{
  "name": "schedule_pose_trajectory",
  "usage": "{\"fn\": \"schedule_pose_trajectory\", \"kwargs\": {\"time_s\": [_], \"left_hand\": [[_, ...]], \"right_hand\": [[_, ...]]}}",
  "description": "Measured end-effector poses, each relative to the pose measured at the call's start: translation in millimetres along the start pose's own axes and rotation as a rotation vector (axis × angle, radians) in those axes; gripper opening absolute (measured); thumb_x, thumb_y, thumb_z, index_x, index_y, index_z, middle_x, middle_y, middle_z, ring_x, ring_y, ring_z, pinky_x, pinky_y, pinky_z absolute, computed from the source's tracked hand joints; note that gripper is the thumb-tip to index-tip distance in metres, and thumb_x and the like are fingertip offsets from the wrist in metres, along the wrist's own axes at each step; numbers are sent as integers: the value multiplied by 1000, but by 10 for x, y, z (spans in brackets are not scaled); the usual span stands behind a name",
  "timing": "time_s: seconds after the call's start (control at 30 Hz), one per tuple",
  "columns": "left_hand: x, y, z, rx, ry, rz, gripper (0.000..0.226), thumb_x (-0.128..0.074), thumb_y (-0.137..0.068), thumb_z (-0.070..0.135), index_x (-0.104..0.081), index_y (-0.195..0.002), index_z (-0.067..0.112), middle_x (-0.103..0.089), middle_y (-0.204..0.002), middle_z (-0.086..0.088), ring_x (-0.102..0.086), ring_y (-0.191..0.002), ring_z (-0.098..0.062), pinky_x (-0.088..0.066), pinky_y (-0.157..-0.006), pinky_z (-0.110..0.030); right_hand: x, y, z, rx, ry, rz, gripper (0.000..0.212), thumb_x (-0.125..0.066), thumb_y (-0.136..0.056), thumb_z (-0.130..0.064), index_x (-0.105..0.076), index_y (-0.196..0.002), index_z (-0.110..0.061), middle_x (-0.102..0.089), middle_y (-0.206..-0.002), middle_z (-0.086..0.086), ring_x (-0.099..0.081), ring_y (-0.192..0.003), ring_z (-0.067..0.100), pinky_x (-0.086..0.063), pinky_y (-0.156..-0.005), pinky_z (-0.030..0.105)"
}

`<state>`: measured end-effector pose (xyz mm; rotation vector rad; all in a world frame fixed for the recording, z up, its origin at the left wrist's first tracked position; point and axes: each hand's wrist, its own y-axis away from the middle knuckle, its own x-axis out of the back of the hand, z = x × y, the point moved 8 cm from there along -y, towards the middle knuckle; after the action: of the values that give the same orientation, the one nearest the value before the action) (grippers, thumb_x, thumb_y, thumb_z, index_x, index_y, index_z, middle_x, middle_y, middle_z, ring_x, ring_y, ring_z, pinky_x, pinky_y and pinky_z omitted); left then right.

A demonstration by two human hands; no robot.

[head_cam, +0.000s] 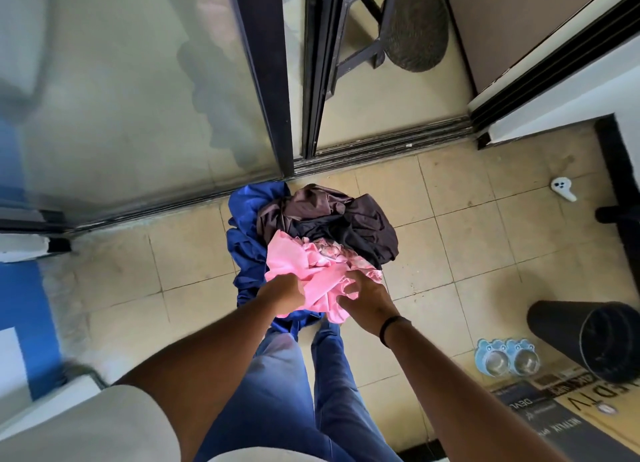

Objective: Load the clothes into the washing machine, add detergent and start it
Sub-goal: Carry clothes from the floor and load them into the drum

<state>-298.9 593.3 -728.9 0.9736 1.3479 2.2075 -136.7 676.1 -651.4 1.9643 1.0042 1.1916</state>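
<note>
Gathering stage — both hands sit in the clothes pile (pixel 322 240) on the tiled floor (pixel 467 240) by the sliding door (pixel 266 80). Left hand (pixel 282 293) and right hand (pixel 367 300) each grip folds of the pink garment (pixel 294 262), fingers curled into it. No washing machine in view — next move likely calls for lifting the bundle and carrying it there.
</note>
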Motion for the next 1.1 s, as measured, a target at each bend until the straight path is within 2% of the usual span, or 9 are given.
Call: {"fn": "schedule_pose_trajectory", "kwargs": {"time_s": [0.23,0.37,0.53,0.63,0.73,0.87,0.93,1.0,1.1], "left_hand": [[-491,-229,207,17,-98,-33,45,-44,-101,28,-51,-144,16,-20,-164,-7,-26,-142,-35,-32,-112,-50],[-441,-337,142,112,16,65,38,-47,-97,18,-56,-132,8,-59,-135,-16,-55,-124,-34,-45,-103,-41],[-31,5,325,46,339,215,22,-58,-90,12,-78,-97,8,-75,-106,-13,-67,-103,-32,-53,-85,-35],[300,469,524,-43,495,366,19,-59,-84,8,-77,-82,4,-74,-85,-16,-67,-86,-35,-49,-70,-34],[564,1022,718,-137,696,486,38,-52,-76,-3,-55,-46,20,-55,-52,8,-53,-59,-17,-35,-55,-28],[777,1780,987,-320,877,541,29,-41,-65,-3,-49,-46,18,-45,-46,10,-40,-48,-6,-31,-50,-23],[810,2043,1039,-398,881,561,27,-40,-62,1,-51,-48,21,-48,-48,8,-42,-50,-5,-34,-51,-17],[823,2197,974,-384,876,621,34,-45,-69,-3,-59,-52,23,-57,-54,6,-48,-54,-6,-38,-55,-20],[820,2304,798,-296,807,708,41,-60,-78,-12,-75,-79,25,-73,-82,16,-62,-71,2,-49,-67,-22]], "right_hand": [[-279,-151,297,-14,102,-120,46,-66,-90,-30,-54,-134,-21,-67,-118,2,-59,-98,16,-46,-82,23],[-404,-186,447,-10,177,-183,51,-65,-90,-32,-51,-137,-19,-65,-125,5,-61,-113,22,-49,-98,31],[-208,19,364,61,230,-95,72,-65,-91,-33,-30,-153,-20,-53,-144,8,-53,-128,27,-45,-104,36],[-22,220,239,116,192,-39,90,-68,-89,-35,-12,-159,-25,-36,-157,8,-46,-136,30,-43,-109,40],[133,433,86,214,196,19,104,-75,-82,-40,-6,-158,-33,-23,-161,3,-49,-133,30,-50,-102,44],[156,675,-171,391,245,39,77,-65,-91,-41,-22,-154,-42,-19,-164,1,-46,-135,27,-47,-105,41],[176,725,-295,418,199,62,49,-53,-100,-31,-42,-148,-32,-40,-156,2,-48,-134,24,-40,-107,33],[313,749,-429,371,94,134,30,-46,-104,-23,-60,-130,-19,-65,-126,6,-60,-112,25,-46,-89,28],[612,806,-627,257,-266,224,27,-38,-106,-18,-57,-87,-11,-59,-80,6,-55,-79,24,-37,-60,27]]}}
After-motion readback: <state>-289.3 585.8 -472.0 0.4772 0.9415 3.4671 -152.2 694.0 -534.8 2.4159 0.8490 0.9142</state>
